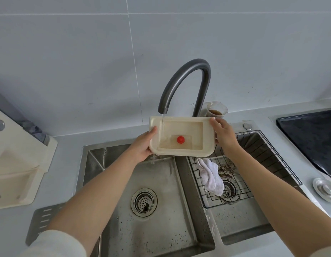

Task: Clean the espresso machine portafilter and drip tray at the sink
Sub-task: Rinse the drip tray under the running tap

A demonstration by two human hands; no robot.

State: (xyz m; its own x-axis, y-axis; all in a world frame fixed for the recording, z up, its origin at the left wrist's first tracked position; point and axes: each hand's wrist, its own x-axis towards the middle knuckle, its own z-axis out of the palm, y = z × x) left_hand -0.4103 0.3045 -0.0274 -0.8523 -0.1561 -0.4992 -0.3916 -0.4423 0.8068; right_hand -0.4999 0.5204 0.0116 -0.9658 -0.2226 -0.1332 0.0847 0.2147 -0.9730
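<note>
Drip tray [181,137] sat under the faucet [187,84], tilted toward the person so rinse water spilled off its near-left corner into the sink [161,229]. Left hand [142,145] & right hand [225,135] each clasped a short end, w/ the red float [180,139] between the grips.

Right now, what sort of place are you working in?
Most likely a home kitchen: a double-basin steel sink under a gooseneck faucet, a black cooktop on the right counter, and tiled walls. Both hands hold the drip tray under running water.

Grey countertop [64,156] bears slotted grate [42,222], metal lid [325,190], cup [216,110].
</note>
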